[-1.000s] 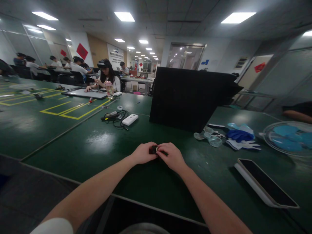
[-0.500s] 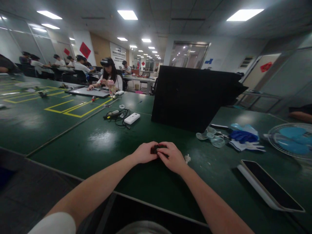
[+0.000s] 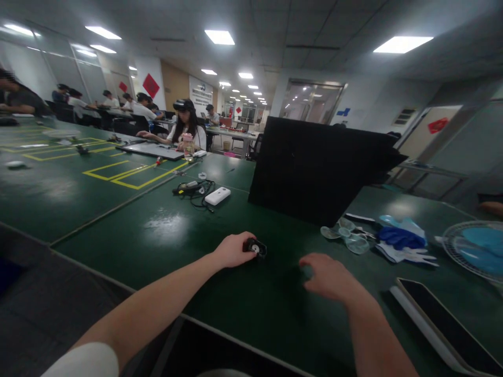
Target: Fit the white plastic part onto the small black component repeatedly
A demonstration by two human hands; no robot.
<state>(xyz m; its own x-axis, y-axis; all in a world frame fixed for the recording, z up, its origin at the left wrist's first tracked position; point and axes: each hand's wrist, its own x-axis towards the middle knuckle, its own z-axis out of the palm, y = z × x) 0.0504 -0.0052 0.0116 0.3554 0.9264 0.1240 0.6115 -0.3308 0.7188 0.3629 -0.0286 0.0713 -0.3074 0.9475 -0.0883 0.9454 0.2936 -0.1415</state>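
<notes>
My left hand (image 3: 237,250) is closed around a small black device (image 3: 261,249) with a white round part on its face, holding it at the table. Most of the device's left end is hidden by my fingers. Off to the right, my right hand (image 3: 328,275) is apart from the device and low over the green tabletop (image 3: 251,298). Its thumb and fingers are curved and separated, slightly smeared by motion, and I see nothing held between them.
A large black panel (image 3: 310,167) stands ahead. Behind my left hand lie a white box (image 3: 217,196) and black cables (image 3: 192,188). To the right are clear plastic cups (image 3: 356,243), blue-and-white gloves (image 3: 403,238), a fan (image 3: 479,246) and a phone-like slab (image 3: 440,324). A person (image 3: 184,125) sits across.
My right hand has let go of the black device and moved right, uncovering its white round part. My left hand still holds it. A small white object by my right wrist is now hidden.
</notes>
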